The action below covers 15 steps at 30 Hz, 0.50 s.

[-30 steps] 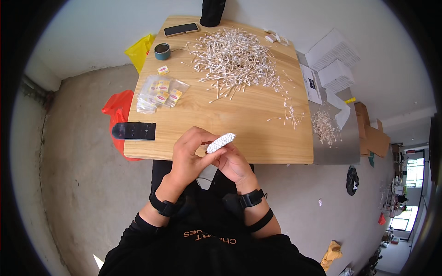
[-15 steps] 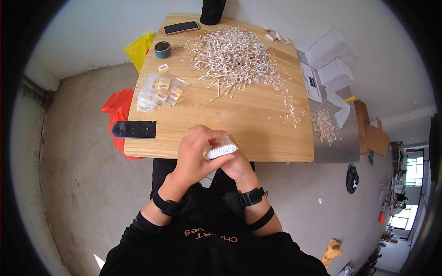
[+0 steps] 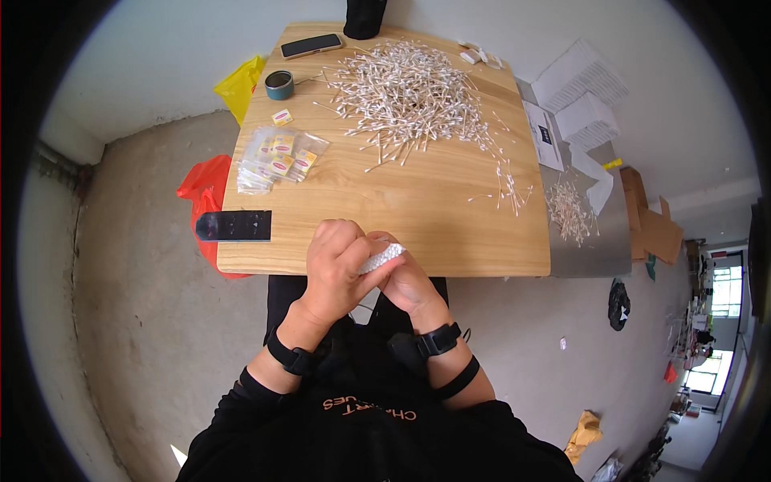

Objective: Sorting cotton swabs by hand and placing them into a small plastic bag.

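Note:
A tight bundle of cotton swabs (image 3: 384,258) is between my two hands, just above the table's near edge, its white tips toward me. My left hand (image 3: 333,261) is closed round its left side, with the thumb lying along the tips. On the other side my right hand (image 3: 411,283) grips the bundle; most of its fingers are hidden behind the swabs and the left hand. Farther back on the table lies a large loose heap of cotton swabs (image 3: 414,92). Clear plastic bags with yellow labels (image 3: 277,157) are piled at the left.
The wooden table (image 3: 450,233) carries a dark flat strip (image 3: 234,226) at the near left, a small teal tin (image 3: 279,85), a phone (image 3: 312,46) and a black pouch (image 3: 365,18). A grey side table (image 3: 590,253) holds more swabs (image 3: 571,212). Red (image 3: 207,193) and yellow (image 3: 241,87) bags hang at the left.
The bundle has tilted between my hands, its right end higher, and less of it shows. My left fingers have closed further over it. The things on the table lie as before.

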Available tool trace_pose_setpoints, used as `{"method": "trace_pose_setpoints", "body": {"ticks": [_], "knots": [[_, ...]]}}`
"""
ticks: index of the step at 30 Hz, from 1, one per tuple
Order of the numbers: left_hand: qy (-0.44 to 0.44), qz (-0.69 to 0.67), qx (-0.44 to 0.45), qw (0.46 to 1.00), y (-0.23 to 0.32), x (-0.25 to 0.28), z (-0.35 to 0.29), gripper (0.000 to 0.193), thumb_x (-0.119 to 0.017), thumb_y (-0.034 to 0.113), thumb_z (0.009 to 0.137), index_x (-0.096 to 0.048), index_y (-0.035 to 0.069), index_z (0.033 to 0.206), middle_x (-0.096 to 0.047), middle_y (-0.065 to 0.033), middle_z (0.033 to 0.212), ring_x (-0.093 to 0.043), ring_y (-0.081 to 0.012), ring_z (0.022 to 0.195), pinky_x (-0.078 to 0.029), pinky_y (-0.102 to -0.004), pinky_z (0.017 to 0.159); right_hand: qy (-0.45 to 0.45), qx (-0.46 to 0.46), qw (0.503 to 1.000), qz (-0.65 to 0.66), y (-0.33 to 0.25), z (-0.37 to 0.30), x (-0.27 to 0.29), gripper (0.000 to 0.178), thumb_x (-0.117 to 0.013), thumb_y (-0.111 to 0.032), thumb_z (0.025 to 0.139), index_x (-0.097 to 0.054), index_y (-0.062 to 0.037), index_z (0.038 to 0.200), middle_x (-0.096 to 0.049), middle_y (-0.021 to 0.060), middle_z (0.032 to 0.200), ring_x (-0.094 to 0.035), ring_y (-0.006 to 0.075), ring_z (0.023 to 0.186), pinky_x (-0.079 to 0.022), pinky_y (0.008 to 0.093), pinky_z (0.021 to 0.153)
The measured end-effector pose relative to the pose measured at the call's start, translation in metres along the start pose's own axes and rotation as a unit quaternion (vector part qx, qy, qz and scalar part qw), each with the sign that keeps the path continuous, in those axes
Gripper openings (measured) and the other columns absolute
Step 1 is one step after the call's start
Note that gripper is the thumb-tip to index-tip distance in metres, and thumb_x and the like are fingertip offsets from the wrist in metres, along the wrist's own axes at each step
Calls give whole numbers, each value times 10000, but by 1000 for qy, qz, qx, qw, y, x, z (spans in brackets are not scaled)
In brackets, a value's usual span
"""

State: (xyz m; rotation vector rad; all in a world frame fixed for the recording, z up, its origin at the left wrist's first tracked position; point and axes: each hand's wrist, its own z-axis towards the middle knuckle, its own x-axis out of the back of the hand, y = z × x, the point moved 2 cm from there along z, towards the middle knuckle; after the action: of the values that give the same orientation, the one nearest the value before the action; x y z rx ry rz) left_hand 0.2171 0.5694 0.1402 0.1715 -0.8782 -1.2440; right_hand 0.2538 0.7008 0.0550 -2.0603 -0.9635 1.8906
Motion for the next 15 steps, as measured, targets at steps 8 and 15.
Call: {"method": "trace_pose_setpoints", "body": {"ticks": [8,15], "knots": [[-20,9,30,999,0,0,5,237,-804,232,676,-673,87,810,-513,-61,720,-516,-261,707,-404,-367,660,-27,-5,999,-22,2,5,6,277,-574,-150,955,-526,-82,1218,-583,47,1154,-595,151,1033,-500,313,930],[-26,-92,131,987,-19,3,-8,184,-804,169,701,-670,77,787,-532,-70,722,-523,-245,677,-415,-332,613,35,-57,982,-175,5,-5,6,201,-645,-151,912,-595,-72,1091,-619,5,945,-576,67,804,-445,209,654]]}}
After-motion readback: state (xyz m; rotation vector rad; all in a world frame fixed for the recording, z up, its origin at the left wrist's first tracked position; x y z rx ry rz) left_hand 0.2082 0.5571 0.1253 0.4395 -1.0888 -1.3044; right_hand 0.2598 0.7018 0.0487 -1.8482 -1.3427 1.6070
